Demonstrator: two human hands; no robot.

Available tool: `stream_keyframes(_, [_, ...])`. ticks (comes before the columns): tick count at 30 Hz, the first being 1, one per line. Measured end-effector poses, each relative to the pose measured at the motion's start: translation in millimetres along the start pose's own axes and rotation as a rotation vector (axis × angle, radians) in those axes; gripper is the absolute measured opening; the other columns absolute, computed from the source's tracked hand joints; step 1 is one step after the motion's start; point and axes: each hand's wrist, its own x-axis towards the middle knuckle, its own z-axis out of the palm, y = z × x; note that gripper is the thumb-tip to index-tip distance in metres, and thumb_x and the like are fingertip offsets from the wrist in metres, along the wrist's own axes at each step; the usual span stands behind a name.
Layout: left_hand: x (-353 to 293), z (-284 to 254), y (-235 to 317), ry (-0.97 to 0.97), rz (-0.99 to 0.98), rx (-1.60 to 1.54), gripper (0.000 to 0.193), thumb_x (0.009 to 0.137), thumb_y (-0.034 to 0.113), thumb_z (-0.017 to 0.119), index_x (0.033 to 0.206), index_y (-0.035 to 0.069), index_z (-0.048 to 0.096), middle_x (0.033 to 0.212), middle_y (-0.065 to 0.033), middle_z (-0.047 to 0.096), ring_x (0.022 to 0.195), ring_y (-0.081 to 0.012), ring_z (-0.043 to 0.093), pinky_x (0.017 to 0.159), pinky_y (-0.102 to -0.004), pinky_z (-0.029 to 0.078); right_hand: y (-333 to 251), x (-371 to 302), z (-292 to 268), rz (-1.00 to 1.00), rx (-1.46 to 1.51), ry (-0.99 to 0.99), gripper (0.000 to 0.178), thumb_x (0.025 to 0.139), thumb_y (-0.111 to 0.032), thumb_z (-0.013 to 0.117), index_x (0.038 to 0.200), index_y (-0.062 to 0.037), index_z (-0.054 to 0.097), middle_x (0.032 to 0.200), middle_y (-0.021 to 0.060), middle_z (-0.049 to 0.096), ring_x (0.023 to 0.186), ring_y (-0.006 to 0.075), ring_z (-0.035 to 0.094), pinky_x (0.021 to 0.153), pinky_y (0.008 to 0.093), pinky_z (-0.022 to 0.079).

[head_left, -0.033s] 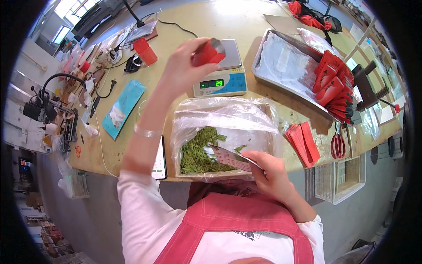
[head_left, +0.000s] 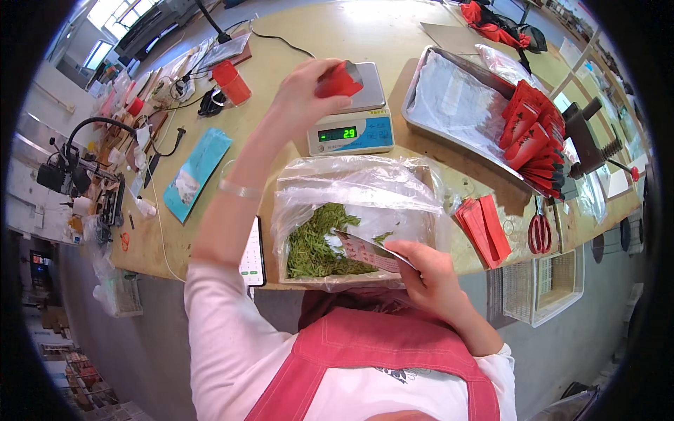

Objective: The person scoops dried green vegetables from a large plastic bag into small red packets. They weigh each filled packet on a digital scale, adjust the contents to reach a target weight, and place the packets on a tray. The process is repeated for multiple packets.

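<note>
My left hand [head_left: 300, 92] reaches far forward, its fingers closed around a small red foil pouch [head_left: 342, 81] with a silvery inside showing at one end. The pouch is over the metal pan [head_left: 371, 85] of a digital scale [head_left: 358, 139]; whether it touches the pan I cannot tell. Green digits glow on the scale's display. Close to my body, my right hand [head_left: 432, 272] pinches a thin printed card [head_left: 368, 254]. The card tilts over dry green leaves [head_left: 309, 245], which look like tea, in a box lined with clear plastic [head_left: 400, 179].
A metal tray [head_left: 449, 137] at the right holds many filled red pouches [head_left: 530, 130]. Flat red pouches [head_left: 484, 230] and red-handled scissors [head_left: 540, 233] lie right of the box. Left are a phone [head_left: 253, 256], a turquoise bag [head_left: 198, 174], a red cup [head_left: 232, 83] and cables.
My left hand and the pouch have shifted slightly to the right, and the forearm has moved a little with them. My right hand and the card look nearly still.
</note>
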Motion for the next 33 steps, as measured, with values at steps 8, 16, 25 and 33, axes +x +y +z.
stream_keyframes(8, [85.4,76.4,-71.9,-0.313,-0.092,0.382,0.071,0.081,0.032,0.085,0.141,0.003,0.061,0.133,-0.017,0.064,0.123,-0.0336,0.065,0.105,-0.0435,0.053,20.9,-7.7,-1.9,0.122,0.018,-0.007,0.034,0.088,0.008,0.064,0.12,-0.0009,0.069,0.104,0.0203,0.073,0.089,0.0363,0.073,0.075,0.0413,0.058])
stream_keyframes(16, [67.1,42.1,-99.8,-0.1,-0.034,0.34,0.081,0.083,0.038,0.085,0.147,-0.001,0.053,0.142,-0.0206,0.06,0.135,-0.0347,0.057,0.114,-0.0427,0.046,28.6,1.7,-3.1,0.086,0.064,-0.005,0.035,0.087,0.008,0.064,0.121,-0.0002,0.069,0.101,0.0207,0.072,0.088,0.0371,0.073,0.076,0.0421,0.058])
stream_keyframes(25, [47.5,-5.1,-112.0,-0.075,-0.111,0.292,0.077,0.088,0.04,0.084,0.146,-0.001,0.055,0.138,-0.02,0.064,0.131,-0.0302,0.06,0.113,-0.0413,0.047,26.4,6.9,0.0,0.038,0.08,-0.01,0.036,0.086,0.01,0.065,0.121,0.0008,0.068,0.1,0.0193,0.072,0.085,0.0354,0.072,0.073,0.0411,0.057])
stream_keyframes(33, [62.5,21.1,-95.5,-0.167,0.0,0.274,0.077,0.085,0.039,0.082,0.144,-0.004,0.056,0.136,-0.0229,0.064,0.126,-0.0348,0.062,0.11,-0.0432,0.048,26.0,5.8,-2.4,0.064,0.08,-0.002,0.035,0.086,0.01,0.064,0.12,0.0012,0.068,0.102,0.0198,0.072,0.086,0.0351,0.073,0.074,0.0404,0.057])
